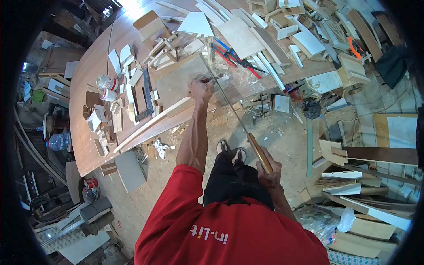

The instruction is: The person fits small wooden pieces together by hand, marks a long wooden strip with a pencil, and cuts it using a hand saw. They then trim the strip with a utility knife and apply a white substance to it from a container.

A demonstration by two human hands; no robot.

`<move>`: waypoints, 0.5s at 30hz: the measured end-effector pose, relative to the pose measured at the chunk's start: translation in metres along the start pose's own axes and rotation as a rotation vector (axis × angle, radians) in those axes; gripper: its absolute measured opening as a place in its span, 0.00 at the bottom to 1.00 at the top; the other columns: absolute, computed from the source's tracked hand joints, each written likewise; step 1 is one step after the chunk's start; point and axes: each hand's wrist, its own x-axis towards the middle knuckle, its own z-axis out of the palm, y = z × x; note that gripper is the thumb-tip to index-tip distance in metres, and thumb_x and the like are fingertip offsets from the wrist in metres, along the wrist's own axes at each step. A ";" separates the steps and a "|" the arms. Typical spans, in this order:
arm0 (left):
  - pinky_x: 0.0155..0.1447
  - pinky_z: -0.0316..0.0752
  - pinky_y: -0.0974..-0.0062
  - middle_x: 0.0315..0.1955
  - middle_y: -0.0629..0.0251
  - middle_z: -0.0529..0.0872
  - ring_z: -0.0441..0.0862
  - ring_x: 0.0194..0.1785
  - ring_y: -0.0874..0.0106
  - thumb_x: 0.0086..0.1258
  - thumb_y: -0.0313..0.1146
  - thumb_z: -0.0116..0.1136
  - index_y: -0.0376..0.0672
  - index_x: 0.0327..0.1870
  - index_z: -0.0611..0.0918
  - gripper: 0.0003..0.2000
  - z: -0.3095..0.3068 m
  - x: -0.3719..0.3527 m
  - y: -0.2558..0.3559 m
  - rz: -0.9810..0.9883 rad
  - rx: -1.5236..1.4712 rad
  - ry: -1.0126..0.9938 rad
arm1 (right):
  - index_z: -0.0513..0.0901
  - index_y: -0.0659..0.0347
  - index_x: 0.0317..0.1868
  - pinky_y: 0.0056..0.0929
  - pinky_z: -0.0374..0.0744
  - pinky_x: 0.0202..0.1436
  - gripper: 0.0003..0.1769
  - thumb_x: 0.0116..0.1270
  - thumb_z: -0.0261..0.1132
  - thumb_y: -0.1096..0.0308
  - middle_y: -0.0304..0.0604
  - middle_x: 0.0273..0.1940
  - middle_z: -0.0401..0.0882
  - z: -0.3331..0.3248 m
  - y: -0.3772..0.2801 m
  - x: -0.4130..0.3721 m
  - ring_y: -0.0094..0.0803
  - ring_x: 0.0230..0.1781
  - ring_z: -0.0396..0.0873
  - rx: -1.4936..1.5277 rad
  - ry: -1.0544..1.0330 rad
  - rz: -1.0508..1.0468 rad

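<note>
My right hand is wrapped round the wooden handle of a handsaw. The saw's long thin blade runs up and left to the table edge, beside my left hand. With its fingers curled, my left hand grips a long pale wood strip close to the blade. The strip lies along the table's front edge, its other end towards the lower left. Beneath and behind my left hand is a flat wooden board. Whether the blade's teeth are in the wood is too small to tell.
Red and blue clamp-like tools lie beyond the blade. A dark metal square, jars and small wood pieces cover the table's left. Stacked wooden parts fill the back right. Offcuts litter the floor.
</note>
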 end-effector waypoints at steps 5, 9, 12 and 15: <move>0.47 0.72 0.62 0.32 0.55 0.87 0.83 0.41 0.60 0.50 0.46 0.68 0.47 0.34 0.89 0.15 0.007 0.002 -0.005 0.055 0.038 0.090 | 0.75 0.65 0.60 0.35 0.83 0.37 0.24 0.61 0.61 0.74 0.56 0.48 0.83 0.006 0.005 0.001 0.47 0.35 0.86 0.003 0.007 -0.028; 0.45 0.71 0.60 0.29 0.56 0.87 0.83 0.38 0.59 0.51 0.48 0.66 0.49 0.35 0.90 0.15 0.002 -0.006 0.003 0.058 0.102 0.148 | 0.74 0.72 0.59 0.31 0.83 0.38 0.25 0.59 0.62 0.77 0.58 0.49 0.82 -0.005 -0.001 -0.010 0.45 0.38 0.86 0.011 -0.048 0.080; 0.43 0.70 0.59 0.32 0.56 0.87 0.83 0.38 0.59 0.52 0.49 0.66 0.51 0.35 0.90 0.15 -0.004 -0.006 0.008 -0.020 0.099 0.057 | 0.73 0.72 0.60 0.30 0.82 0.38 0.26 0.60 0.62 0.76 0.57 0.47 0.83 -0.002 -0.005 0.004 0.45 0.38 0.87 0.064 -0.084 0.131; 0.42 0.69 0.59 0.31 0.57 0.88 0.83 0.38 0.59 0.51 0.48 0.66 0.52 0.36 0.90 0.15 -0.005 -0.005 0.012 -0.063 0.091 0.034 | 0.73 0.70 0.61 0.33 0.83 0.38 0.25 0.62 0.61 0.76 0.57 0.47 0.83 0.002 -0.002 0.007 0.46 0.38 0.86 0.059 -0.042 0.022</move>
